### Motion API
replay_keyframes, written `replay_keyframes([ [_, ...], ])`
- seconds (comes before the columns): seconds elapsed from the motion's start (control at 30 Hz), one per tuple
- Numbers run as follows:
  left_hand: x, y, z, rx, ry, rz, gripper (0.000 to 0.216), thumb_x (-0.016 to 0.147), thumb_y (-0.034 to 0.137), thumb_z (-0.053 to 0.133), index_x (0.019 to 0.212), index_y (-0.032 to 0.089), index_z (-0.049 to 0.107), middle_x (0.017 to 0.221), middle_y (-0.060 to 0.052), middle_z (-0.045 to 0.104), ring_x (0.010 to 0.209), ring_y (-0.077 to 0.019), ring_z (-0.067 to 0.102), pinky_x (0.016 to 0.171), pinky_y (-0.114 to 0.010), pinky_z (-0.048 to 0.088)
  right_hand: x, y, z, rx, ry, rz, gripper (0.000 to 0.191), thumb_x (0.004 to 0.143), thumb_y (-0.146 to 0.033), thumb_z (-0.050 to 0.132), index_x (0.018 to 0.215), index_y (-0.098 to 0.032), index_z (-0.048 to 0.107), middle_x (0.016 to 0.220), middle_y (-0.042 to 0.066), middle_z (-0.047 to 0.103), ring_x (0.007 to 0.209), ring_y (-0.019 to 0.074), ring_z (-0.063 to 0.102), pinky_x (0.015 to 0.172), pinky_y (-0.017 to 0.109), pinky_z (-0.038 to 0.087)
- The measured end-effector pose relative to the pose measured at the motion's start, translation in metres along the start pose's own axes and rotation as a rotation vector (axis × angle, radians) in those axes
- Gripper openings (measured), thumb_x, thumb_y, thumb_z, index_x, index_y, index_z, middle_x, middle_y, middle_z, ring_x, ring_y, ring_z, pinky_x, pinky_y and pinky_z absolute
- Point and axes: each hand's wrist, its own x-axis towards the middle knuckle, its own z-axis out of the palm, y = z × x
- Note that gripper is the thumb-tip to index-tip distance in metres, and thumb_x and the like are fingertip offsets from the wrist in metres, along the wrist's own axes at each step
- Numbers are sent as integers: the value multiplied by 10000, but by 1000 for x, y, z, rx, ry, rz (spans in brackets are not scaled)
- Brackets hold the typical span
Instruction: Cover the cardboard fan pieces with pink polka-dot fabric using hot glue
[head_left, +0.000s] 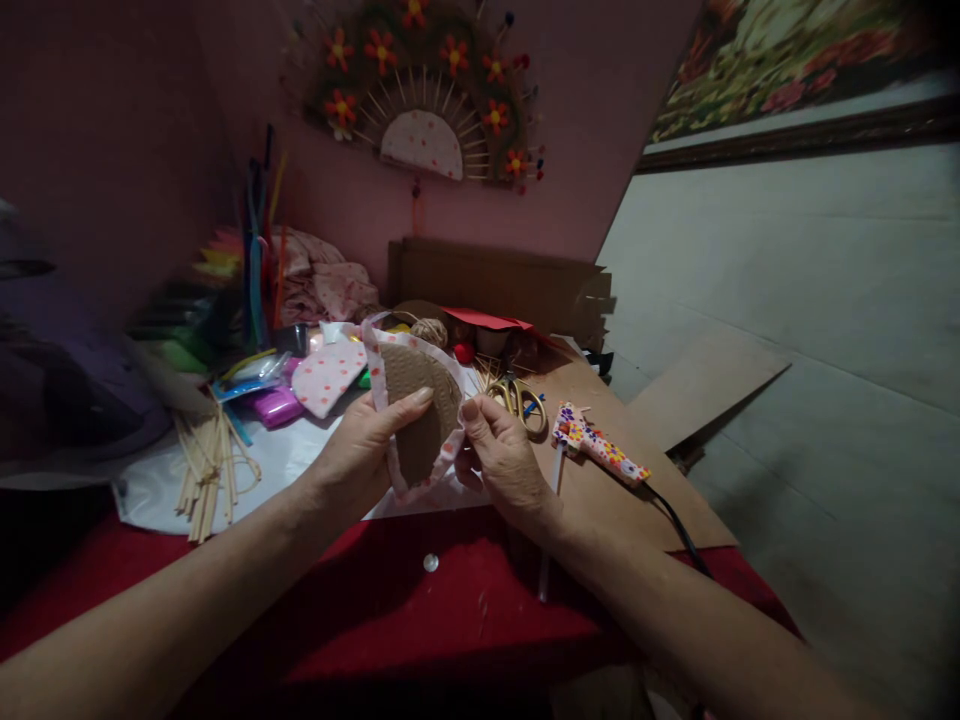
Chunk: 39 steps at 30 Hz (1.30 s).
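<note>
Between my hands is a half-round cardboard piece [417, 430] with its brown side facing me. Dotted fabric is folded over its edges as a pale border. My left hand [371, 440] grips the piece from the left, thumb lying on the cardboard. At the right edge, my right hand [499, 455] pinches the fabric border between thumb and fingers. A second piece covered in dotted fabric [328, 378] lies just behind my left hand. Gold-handled scissors [517, 403] rest beyond my right hand. A flower-patterned glue gun [596, 443] with a clear glue stick lies to the right.
Thin wooden sticks [210, 470] lie on white sheeting at the left. Bagged coloured material [274, 403] and crumpled dotted fabric [326, 280] sit behind. Brown cardboard [637, 500] covers the table's right side. A small clear disc [430, 563] lies on the red cloth [390, 610]. A flowered fan [421, 140] hangs on the wall.
</note>
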Motion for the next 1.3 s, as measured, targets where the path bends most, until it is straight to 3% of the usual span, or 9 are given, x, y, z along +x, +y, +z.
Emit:
replay_keyframes([
  [0.3, -4, -3, 4, -29, 39, 0, 205, 706, 179, 703, 886, 102, 644, 766, -65, 704, 627, -147, 652, 582, -236, 539, 0, 1, -2, -86, -15, -78, 377, 833, -504, 544, 651, -217, 383, 460, -111, 349, 332, 39, 261, 331, 171, 214],
  [0.53, -10, -8, 13, -69, 126, -82, 191, 678, 151, 702, 846, 108, 624, 677, -36, 681, 554, -135, 627, 527, -224, 512, -2, 5, -4, -631, 157, -363, 375, 861, -432, 528, 605, -209, 368, 539, -70, 326, 492, 82, 308, 476, 227, 259],
  [0.67, -9, -12, 12, -76, 135, -108, 174, 694, 161, 696, 849, 116, 633, 668, -29, 682, 554, -134, 628, 535, -227, 512, -4, 3, -4, -779, 175, -370, 409, 857, -492, 510, 597, -214, 361, 521, -63, 353, 486, 91, 314, 487, 243, 244],
  [0.77, -8, -10, 11, -70, 107, -87, 175, 704, 168, 690, 866, 124, 641, 705, -38, 697, 573, -144, 639, 549, -244, 519, -5, 3, -5, -707, 137, -331, 495, 852, -627, 390, 580, -213, 401, 511, -38, 410, 483, 104, 359, 483, 254, 258],
  [0.87, -7, -6, 9, -63, 72, -62, 173, 722, 159, 670, 889, 116, 655, 762, -65, 712, 649, -162, 662, 616, -261, 535, -2, 3, -5, -483, 168, -213, 575, 843, -687, 297, 548, -210, 424, 479, -28, 401, 447, 103, 365, 443, 250, 267],
  [1.03, -4, -5, 4, -1, 2, -13, 190, 717, 199, 691, 889, 121, 669, 774, -70, 711, 622, -151, 652, 618, -261, 534, 6, -1, -4, -62, 209, -10, 452, 804, -641, 458, 699, -206, 522, 526, -50, 430, 375, 72, 341, 331, 204, 198],
  [1.1, -3, -5, 1, 37, -19, -1, 205, 705, 223, 706, 881, 124, 671, 765, -68, 708, 587, -145, 641, 586, -259, 530, 6, -3, -4, -52, 205, -39, 392, 807, -588, 505, 740, -203, 536, 578, -48, 457, 385, 60, 338, 325, 194, 192],
  [1.3, -2, -8, -2, 156, -50, 86, 184, 703, 265, 720, 824, 133, 679, 698, -53, 695, 532, -139, 617, 468, -220, 478, 2, -8, -9, -331, 254, -191, 270, 805, -447, 594, 718, -199, 533, 570, -48, 480, 442, 69, 360, 401, 210, 284],
])
